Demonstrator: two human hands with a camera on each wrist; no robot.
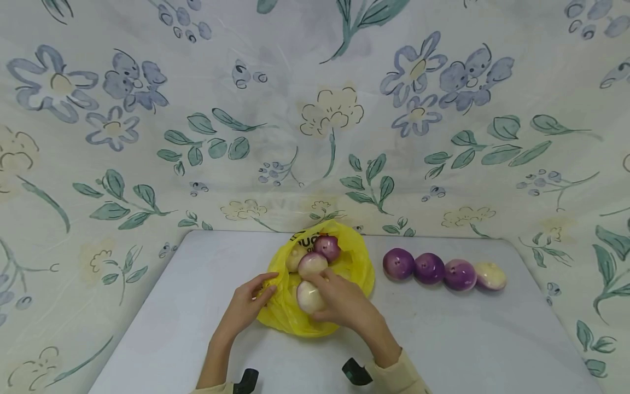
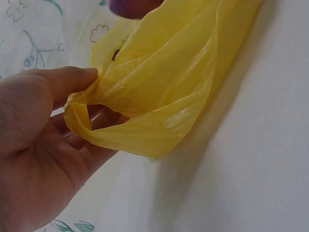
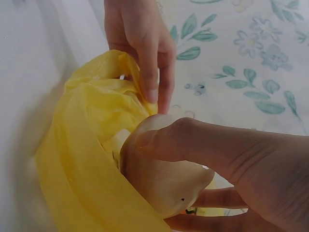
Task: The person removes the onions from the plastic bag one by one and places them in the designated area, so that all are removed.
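Observation:
A yellow plastic bag (image 1: pixel 290 323) lies spread on the table with several purple-and-white onions inside, among them a purple one (image 1: pixel 328 248) at the back. My right hand (image 1: pixel 346 301) grips a pale onion (image 1: pixel 309 297) at the front of the bag; the right wrist view shows the thumb on this onion (image 3: pixel 164 179) and fingers beneath it. At the bag's left side, my left hand (image 1: pixel 246 303) pinches its rim between thumb and fingers, with the folded plastic (image 2: pixel 145 130) beside the palm in the left wrist view.
To the right of the bag, three purple onions (image 1: pixel 429 268) and a pale one (image 1: pixel 490 276) form a touching row on the white table (image 1: pixel 443 339). A floral cloth (image 1: pixel 295 208) rises behind the table and borders its sides.

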